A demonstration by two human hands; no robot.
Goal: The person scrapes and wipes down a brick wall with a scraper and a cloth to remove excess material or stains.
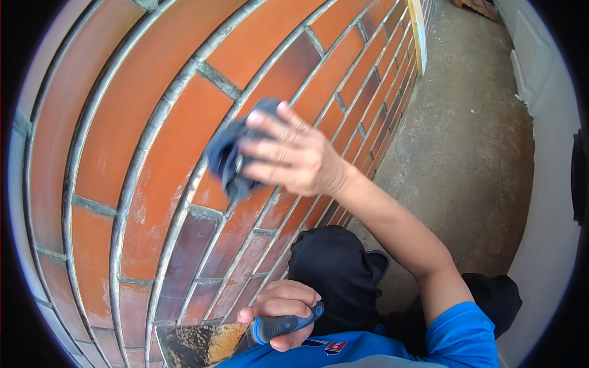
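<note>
My right hand [297, 153] presses a dark grey cloth [236, 156] against the brick wall [251, 55]. Its fingers lie over the bunched cloth and are a little blurred. Lower down, close to my body, my left hand [285, 310] is wrapped round the black and blue handle of a putty knife [205, 343]. The knife's wide blade is stained brown and black, and it sits near the lower part of the wall. Whitish smears show on several bricks below the cloth.
A concrete floor [457, 141] runs along the wall on the right. Beyond it stands a white wall [552, 184]. A pale upright board or strip [418, 34] meets the bricks at the far end. My bent knees in dark trousers [331, 260] are close to the wall.
</note>
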